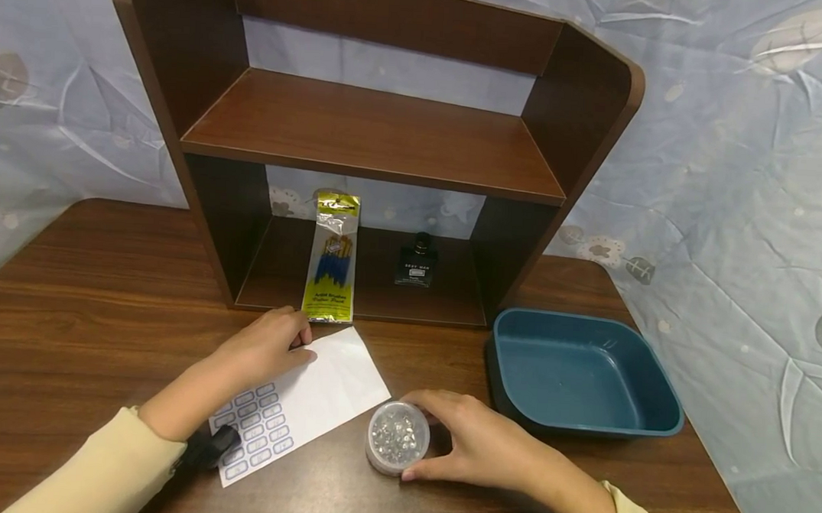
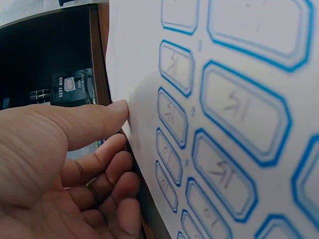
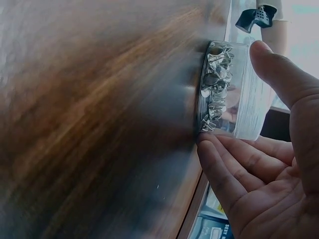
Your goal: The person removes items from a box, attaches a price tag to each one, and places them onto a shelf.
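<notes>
My right hand (image 1: 475,439) holds a round clear plastic jar (image 3: 244,92) from its right side, thumb on one side and fingers on the other. Small shiny silver metal pieces (image 1: 398,437) lie inside it. The jar stands on the table just right of a white label sheet (image 1: 337,376) printed with blue-framed labels. Over the sheet's far left edge is my left hand (image 1: 269,346). Its thumb (image 2: 107,119) touches the edge of the paper, with the other fingers loosely bent beside that edge and a gap between thumb and forefinger.
A brown wooden shelf unit (image 1: 375,136) stands at the back. On its lower board are a packet of artist brushes (image 1: 333,261) and a dark bottle labelled "SEXY MAN" (image 1: 416,263). A blue plastic basin (image 1: 578,382) sits at the right on the wooden table (image 1: 92,304).
</notes>
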The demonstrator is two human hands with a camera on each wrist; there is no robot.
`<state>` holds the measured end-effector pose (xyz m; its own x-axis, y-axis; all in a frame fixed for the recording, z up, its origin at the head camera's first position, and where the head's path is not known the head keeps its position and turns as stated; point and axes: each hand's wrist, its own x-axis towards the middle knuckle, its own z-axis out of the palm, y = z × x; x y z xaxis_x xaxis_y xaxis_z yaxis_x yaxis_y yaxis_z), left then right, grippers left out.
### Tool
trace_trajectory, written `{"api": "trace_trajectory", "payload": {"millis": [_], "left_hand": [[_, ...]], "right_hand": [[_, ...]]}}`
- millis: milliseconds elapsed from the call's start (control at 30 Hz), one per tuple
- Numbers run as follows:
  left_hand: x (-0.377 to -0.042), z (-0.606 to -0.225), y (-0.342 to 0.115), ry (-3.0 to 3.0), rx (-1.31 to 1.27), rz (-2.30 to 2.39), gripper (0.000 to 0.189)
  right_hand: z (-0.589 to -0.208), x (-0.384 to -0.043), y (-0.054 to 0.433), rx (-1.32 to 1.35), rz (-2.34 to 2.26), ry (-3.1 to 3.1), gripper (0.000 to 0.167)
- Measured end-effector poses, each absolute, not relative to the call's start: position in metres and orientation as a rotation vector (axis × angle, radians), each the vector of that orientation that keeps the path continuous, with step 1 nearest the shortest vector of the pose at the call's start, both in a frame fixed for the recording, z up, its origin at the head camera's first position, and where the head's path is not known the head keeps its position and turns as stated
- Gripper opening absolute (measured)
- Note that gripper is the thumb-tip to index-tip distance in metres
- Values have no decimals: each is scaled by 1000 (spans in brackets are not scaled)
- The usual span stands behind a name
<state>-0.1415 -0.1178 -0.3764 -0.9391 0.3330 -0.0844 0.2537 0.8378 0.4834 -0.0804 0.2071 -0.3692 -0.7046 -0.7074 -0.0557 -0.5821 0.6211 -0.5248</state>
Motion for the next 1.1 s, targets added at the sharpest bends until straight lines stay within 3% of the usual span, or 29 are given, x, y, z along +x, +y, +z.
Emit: {"api": "trace_trajectory", "payload": {"millis": [400, 1100], "left_hand": [[-145, -373, -120, 2762, 333, 724, 21], [-147, -378, -127, 2751, 375, 927, 16]], "right_hand": [[-370, -79, 206, -999, -690, 2579, 75], [-373, -76, 205, -981, -709, 2580, 77]]}}
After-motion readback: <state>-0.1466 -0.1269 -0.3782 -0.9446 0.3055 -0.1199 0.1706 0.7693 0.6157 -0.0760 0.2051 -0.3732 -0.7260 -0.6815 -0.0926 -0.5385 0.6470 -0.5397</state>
